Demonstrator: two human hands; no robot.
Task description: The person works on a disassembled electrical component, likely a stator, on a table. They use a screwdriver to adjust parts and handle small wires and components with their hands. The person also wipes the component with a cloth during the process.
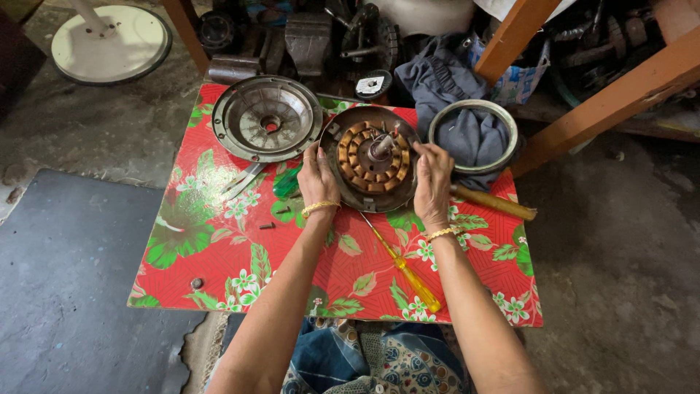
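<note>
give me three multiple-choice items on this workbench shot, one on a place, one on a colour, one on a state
1. Where does the yellow-handled screwdriver lie?
A. inside the metal ring
B. on the red floral table top, between the forearms
C. on the floor

2. What colour are the coils on the motor stator?
A. copper-brown
B. blue
C. white

3. What are the left hand and right hand doing?
A. both resting in the lap
B. one holding pliers
C. each gripping a side of the stator's housing

Key: 1 B, it rests on the table top; 2 A, the ring of windings; 3 C, fingers sit on both rims.
</note>
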